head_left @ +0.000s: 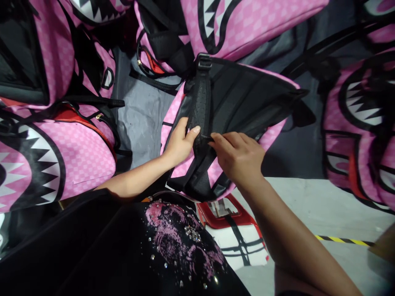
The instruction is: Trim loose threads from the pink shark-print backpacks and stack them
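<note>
A pink checked backpack (271,131) with a black back panel lies in front of me, back side up. My left hand (180,142) grips the lower end of its black padded shoulder strap (202,102), thumb on top. My right hand (239,154) is closed in a pinch right beside it, fingertips on something thin and dark at the strap's lower end that I cannot make out. Both hands nearly touch each other.
More pink backpacks with shark-mouth prints are piled at the left (74,156), the top (247,24) and the right (361,123). A red, white and black item (237,238) lies below the bag. Grey floor with a yellow-black stripe (342,239) shows at the lower right.
</note>
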Available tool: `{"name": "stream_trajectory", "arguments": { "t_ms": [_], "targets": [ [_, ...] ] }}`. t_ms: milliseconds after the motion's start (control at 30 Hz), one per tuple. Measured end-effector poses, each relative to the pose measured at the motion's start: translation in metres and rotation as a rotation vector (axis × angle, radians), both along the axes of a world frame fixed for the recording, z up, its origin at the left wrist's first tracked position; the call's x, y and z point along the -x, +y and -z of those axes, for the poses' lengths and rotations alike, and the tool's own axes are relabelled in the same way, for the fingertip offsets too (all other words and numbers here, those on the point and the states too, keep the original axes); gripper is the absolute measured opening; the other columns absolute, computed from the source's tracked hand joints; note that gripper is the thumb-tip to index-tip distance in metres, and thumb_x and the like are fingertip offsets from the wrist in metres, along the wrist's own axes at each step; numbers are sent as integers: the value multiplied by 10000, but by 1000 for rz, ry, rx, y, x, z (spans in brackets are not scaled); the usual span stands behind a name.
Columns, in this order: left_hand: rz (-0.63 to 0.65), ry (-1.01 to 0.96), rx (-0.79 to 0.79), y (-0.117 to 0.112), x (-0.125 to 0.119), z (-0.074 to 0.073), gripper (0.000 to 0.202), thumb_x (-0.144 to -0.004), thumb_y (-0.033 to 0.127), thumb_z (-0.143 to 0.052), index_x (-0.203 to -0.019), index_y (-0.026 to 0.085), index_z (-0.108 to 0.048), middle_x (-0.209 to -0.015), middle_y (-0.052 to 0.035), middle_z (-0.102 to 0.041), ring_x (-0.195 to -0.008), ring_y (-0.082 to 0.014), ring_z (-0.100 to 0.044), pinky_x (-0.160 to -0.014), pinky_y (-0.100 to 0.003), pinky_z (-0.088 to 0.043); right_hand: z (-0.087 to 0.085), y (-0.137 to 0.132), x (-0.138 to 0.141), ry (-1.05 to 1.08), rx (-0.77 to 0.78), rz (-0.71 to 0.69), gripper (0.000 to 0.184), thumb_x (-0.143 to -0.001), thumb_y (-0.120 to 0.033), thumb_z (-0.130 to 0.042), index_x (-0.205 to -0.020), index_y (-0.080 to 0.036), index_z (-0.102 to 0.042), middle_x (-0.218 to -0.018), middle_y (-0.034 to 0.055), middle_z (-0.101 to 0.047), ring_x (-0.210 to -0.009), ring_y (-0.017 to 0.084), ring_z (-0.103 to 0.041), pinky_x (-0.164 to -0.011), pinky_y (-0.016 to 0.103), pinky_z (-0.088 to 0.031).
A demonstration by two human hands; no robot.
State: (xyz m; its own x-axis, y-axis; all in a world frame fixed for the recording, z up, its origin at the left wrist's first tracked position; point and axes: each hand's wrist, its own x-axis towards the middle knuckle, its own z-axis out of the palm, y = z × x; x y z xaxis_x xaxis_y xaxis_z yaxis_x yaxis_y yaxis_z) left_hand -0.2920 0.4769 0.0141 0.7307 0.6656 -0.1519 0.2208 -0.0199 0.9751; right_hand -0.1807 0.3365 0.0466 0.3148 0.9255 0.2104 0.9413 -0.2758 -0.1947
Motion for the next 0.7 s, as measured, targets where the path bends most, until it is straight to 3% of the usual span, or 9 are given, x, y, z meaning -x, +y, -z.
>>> {"name": "stream_trajectory", "arguments": {
  "t_ms": [167, 367, 700],
  "targets": [
    [18, -50, 39, 3, -1, 0, 297, -904, 473, -611, -1013, 210, -529, -979, -26, -620, -975, -194, -601, -938, -355, -478, -3, 3, 2, -9, 0, 29, 246, -988, -298, -505, -1061, -169, -701, -823, 69, -668, -712, 179, -551, -632, 309, -357],
    [36, -99, 176, 7, 0, 4, 333, -880, 488, -635, -1029, 204, -544, -1045, -39, -636, -1058, -210, -595, -990, -370, -465, -12, 0, -3, 130, 11, 71, 239, -984, -322, -514, -1031, -192, -710, -839, 56, -669, -736, 170, -576, -613, 290, -357],
    [29, -102, 166, 6, 2, 3, 298, -888, 458, -631, -1027, 208, -549, -1054, -43, -632, -1064, -218, -595, -1015, -406, -456, -12, 4, 1, 72, 14, 62, 237, -988, -319, -507, -1016, -188, -702, -817, 59, -657, -719, 174, -538, -635, 306, -347]
  ]
}}
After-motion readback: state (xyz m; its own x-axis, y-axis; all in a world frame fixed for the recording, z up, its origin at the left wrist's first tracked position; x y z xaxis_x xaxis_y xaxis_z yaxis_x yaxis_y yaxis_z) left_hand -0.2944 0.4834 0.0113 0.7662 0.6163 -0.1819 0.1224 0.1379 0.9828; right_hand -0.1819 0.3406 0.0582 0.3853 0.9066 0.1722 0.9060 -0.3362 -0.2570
